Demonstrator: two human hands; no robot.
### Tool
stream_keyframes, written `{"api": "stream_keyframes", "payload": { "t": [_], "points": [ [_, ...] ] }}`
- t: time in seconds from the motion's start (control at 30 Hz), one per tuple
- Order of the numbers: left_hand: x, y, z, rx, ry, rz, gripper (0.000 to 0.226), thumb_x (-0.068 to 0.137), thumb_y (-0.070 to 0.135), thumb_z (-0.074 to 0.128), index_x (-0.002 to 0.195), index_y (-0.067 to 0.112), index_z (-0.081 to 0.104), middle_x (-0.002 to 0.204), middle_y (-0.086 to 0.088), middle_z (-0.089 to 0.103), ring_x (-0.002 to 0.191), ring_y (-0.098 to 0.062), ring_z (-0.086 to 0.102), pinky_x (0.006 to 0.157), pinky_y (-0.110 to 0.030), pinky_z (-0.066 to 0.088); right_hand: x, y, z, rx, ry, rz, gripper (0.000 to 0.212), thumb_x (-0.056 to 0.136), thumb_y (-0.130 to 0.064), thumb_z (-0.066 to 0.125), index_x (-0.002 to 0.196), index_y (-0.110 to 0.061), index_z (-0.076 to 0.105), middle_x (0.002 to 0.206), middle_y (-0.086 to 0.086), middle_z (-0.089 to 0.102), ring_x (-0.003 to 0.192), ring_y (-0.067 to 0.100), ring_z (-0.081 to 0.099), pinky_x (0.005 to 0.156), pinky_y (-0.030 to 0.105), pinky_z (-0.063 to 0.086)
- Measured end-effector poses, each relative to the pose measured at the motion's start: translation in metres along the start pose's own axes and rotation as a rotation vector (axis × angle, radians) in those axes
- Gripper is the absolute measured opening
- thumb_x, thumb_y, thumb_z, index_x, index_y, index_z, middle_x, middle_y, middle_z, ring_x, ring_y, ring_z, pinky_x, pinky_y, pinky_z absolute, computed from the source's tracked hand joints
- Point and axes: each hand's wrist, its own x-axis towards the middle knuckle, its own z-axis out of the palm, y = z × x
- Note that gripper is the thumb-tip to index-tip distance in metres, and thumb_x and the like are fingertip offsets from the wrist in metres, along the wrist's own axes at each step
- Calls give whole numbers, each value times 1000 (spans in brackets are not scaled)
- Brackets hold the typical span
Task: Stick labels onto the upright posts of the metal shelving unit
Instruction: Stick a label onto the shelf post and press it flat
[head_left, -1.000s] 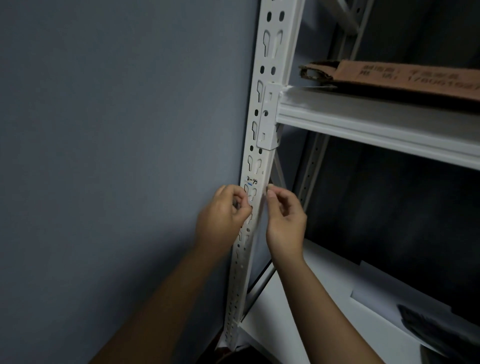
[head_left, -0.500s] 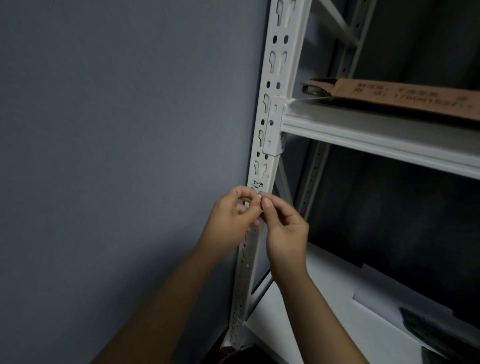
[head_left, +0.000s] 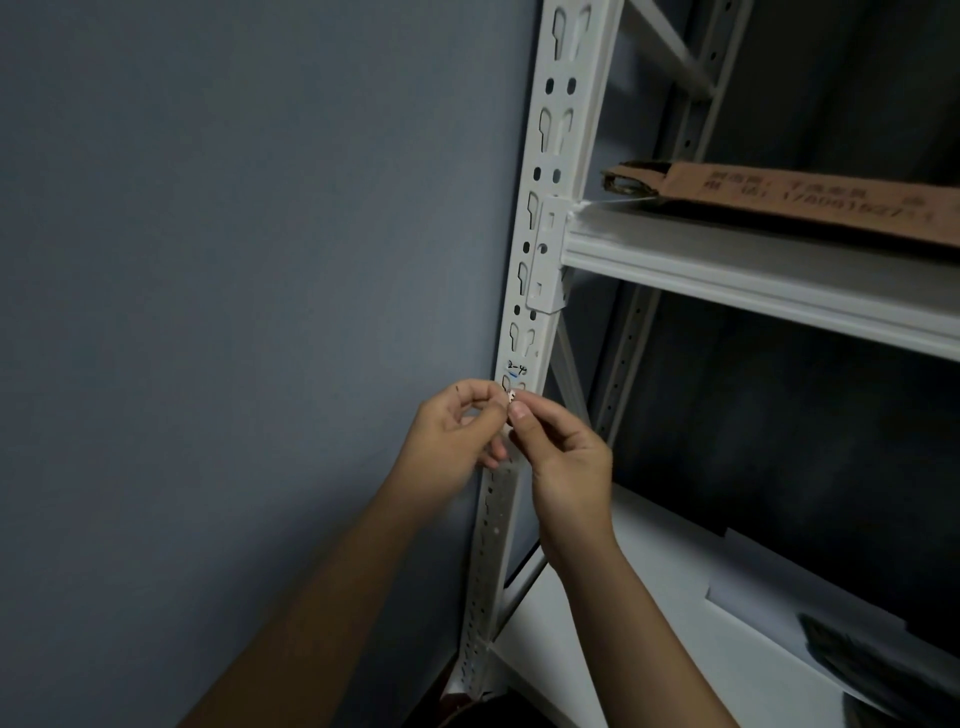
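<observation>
Both hands, left hand (head_left: 451, 431) and right hand (head_left: 563, 457), pinch one small label (head_left: 511, 397) between fingertips just before the upright post (head_left: 550, 218), directly below its handwritten mark (head_left: 517, 369).

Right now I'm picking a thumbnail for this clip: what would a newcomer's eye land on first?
Two hands meet mid-frame: the left hand and right hand pinch a small white label in front of the perforated white upright post. Just above them, a handwritten mark sits on the post. Upper right, a flat cardboard box lies on the white shelf.
</observation>
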Motion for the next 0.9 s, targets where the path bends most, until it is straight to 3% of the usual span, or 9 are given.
{"api": "stream_keyframes", "payload": {
  "t": [0.13, 0.3, 0.43, 0.6, 0.9],
  "points": [
    [-2, -1, 1, 8, 17, -33, 12, 93, 6, 53, 85, 14, 57, 50, 5, 55, 45, -3, 52, 47, -16, 45, -3, 0, 1, 7, 41, -34, 16, 86, -1, 64, 86, -14, 72, 79, -5, 73, 81, 3, 68, 78, 19, 55],
    [-5, 0, 3, -2, 80, -46, 9, 91, 8, 58, 84, 15, 59, 67, 2, 59, 49, -2, 55, 47, -16, 46, -4, 1, 4, -29, 105, -75, 14, 88, 0, 63, 84, -11, 70, 73, -8, 70, 71, -3, 65, 68, 11, 51],
    [-7, 3, 0, -3, 132, -41, 5, 90, 13, 60, 88, 17, 63, 80, 3, 65, 56, 0, 59, 49, -14, 46, 0, 5, 4, -83, 137, -106, 20, 88, -2, 63, 80, -19, 70, 72, -11, 70, 73, -4, 64, 74, 14, 52],
    [-7, 5, -1, 33, 101, -94, 10, 89, 21, 62, 87, 17, 71, 72, 8, 71, 64, 1, 62, 51, -13, 45, 1, 9, 1, -185, 121, -198, 23, 86, 2, 65, 82, -20, 72, 91, 5, 70, 82, -1, 65, 74, 11, 48],
    [-3, 19, 8, -111, 44, -297, 9, 88, 21, 65, 87, 18, 73, 75, 6, 71, 64, 4, 63, 53, -8, 46, 3, -3, -12, -247, 50, -269, 28, 86, 2, 64, 86, -25, 72, 95, -2, 69, 90, -1, 64, 81, 11, 48]
  ]
}}
